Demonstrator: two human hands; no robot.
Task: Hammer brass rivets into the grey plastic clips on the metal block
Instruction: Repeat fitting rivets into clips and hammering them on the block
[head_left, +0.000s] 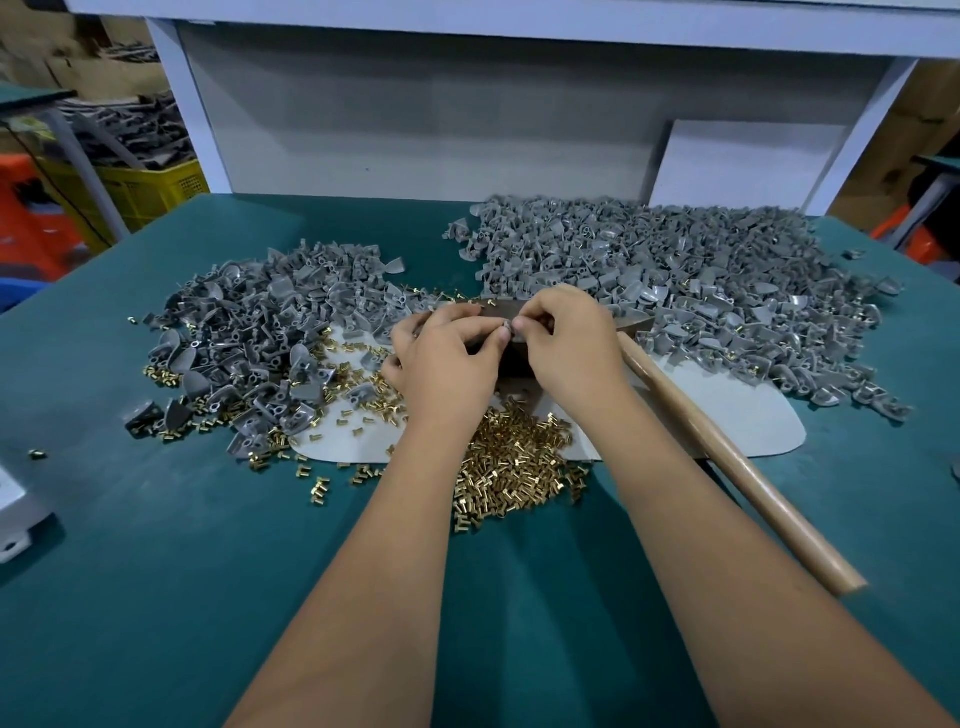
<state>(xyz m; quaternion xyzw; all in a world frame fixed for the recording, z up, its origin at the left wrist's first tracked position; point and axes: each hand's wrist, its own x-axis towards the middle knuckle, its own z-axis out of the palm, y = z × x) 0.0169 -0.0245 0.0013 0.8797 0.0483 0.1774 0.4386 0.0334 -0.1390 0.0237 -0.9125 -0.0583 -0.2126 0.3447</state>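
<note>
Both hands meet over the dark metal block (511, 358) at the table's middle. My left hand (444, 358) and my right hand (563, 340) pinch a small grey plastic clip (506, 326) between their fingertips, just above the block. Whether a rivet is in the clip is hidden by the fingers. A heap of brass rivets (511, 467) lies under my forearms in front of the block. The hammer's wooden handle (727, 457) lies on the table to the right of my right wrist, its head hidden behind my right hand.
A pile of grey clips (260, 338) mixed with loose rivets lies to the left, and a larger pile of grey clips (701, 280) to the right. A white sheet (737, 415) lies under the block on the green table (156, 571). A white panel stands behind.
</note>
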